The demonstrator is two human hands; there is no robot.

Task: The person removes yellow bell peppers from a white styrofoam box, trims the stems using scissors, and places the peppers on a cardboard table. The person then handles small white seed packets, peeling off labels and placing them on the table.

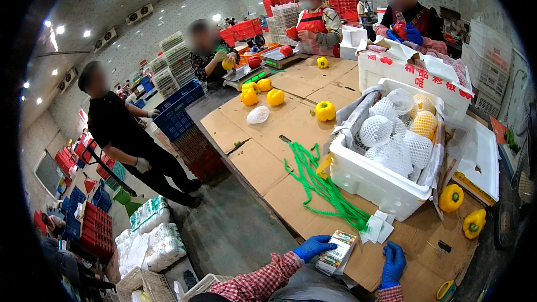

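Observation:
My left hand (315, 248), in a blue glove, grips a stack of printed cards (337, 250) at the near edge of the cardboard-covered table. My right hand (394, 263), gloved in blue too, is over the cardboard to the right of the stack, fingers loosely bent and apart, with nothing visible in it. Just beyond the hands, several white cards (378, 227) lie loose beside the ends of green mesh strips (321, 187). Behind them a white foam box (380, 187) holds several items in white foam nets (389, 128); yellow shows through some nets.
Yellow bell peppers (325, 111) sit about the table, two of them (451, 198) right of the box. Scissors (446, 290) lie at the near right. Another foam box (414, 75) stands behind. Co-workers handle peppers across the table near scales (246, 75); one person stands left by blue crates (179, 112).

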